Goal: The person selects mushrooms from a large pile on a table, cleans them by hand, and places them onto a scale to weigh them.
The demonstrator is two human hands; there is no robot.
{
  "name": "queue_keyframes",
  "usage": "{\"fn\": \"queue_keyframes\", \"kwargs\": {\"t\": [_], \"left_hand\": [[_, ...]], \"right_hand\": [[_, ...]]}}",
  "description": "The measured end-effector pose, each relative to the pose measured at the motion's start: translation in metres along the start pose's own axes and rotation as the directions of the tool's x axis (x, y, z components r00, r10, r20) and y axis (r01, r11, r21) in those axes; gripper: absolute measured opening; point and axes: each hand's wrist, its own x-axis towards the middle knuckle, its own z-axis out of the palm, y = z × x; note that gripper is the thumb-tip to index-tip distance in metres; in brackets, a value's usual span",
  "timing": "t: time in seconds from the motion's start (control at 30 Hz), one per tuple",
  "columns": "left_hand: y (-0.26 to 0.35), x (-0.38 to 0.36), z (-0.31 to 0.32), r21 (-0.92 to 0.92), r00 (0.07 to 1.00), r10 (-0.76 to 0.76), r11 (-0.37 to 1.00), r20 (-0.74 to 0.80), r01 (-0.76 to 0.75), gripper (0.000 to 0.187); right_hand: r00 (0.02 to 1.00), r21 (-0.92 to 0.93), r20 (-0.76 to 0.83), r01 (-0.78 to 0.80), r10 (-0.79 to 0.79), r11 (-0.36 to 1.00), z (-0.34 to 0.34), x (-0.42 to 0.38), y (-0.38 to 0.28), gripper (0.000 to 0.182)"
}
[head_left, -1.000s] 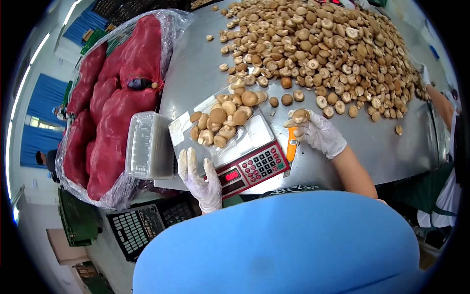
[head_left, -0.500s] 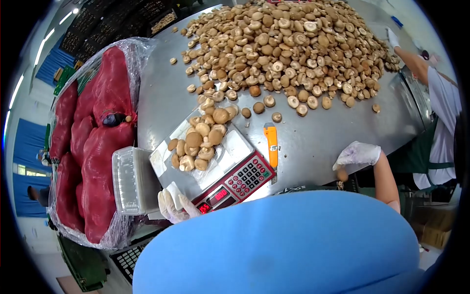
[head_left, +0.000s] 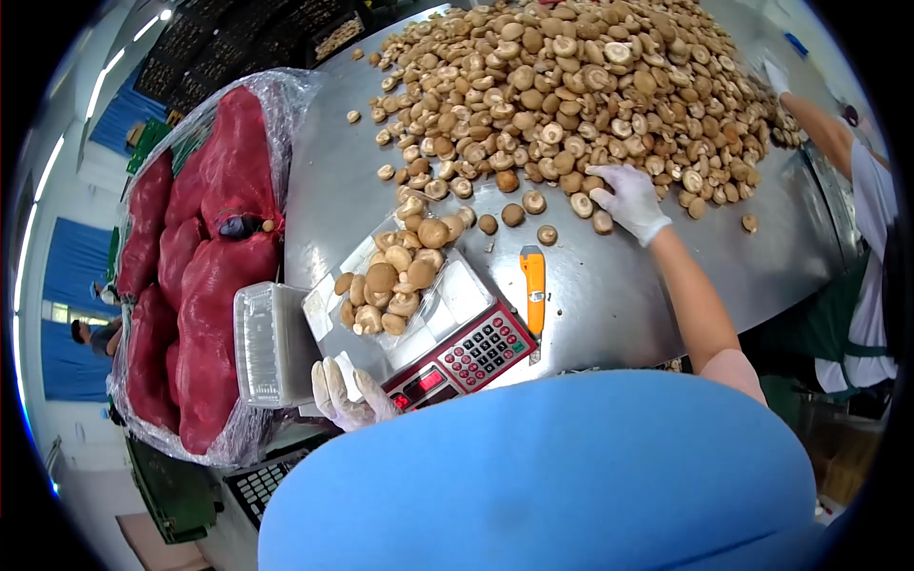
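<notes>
My gloved left hand (head_left: pixel 345 395) is beside the scale's front corner, its fingers closed around a small folded white piece (head_left: pixel 350 377), whose material is unclear. Several brown-capped mushrooms (head_left: pixel 382 277) lie heaped in a clear tray on the weighing scale (head_left: pixel 461 355), which has a red keypad panel and lit red digits. Over at the near edge of the big mushroom pile (head_left: pixel 571 105), my gloved right hand (head_left: pixel 630 202) reaches with fingers stretched and thumb apart, fingertips right at the mushrooms. An orange utility knife (head_left: pixel 534 290) rests on the metal table between scale and right arm.
Stacked clear plastic trays (head_left: pixel 267 343) stand left of the scale. Beyond them are full red mesh sacks (head_left: pixel 214 285) in clear wrap. Loose mushrooms (head_left: pixel 512 214) dot the metal table (head_left: pixel 328 162). At the right, a co-worker's arm (head_left: pixel 824 128) reaches to the pile's far side.
My right hand has swung from the table's near right edge, where a mushroom was just below it, up to the pile. My left hand stays by the scale with the white piece.
</notes>
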Motion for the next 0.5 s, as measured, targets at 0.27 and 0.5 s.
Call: {"fn": "queue_keyframes", "kwargs": {"t": [0.27,0.5], "left_hand": [[0.004,0.003,-0.005,-0.016,1.000,-0.002,1.000,0.013,0.002,0.039],[-0.001,0.010,-0.021,0.121,0.991,0.131,0.984,-0.009,-0.129,0.042]], "right_hand": [[0.959,0.959,0.223,-0.184,-0.175,0.216,0.012,-0.039,-0.030,0.044],[0.892,0.909,0.416,-0.398,-0.176,0.126,0.010,-0.047,-0.120,0.049]]}}
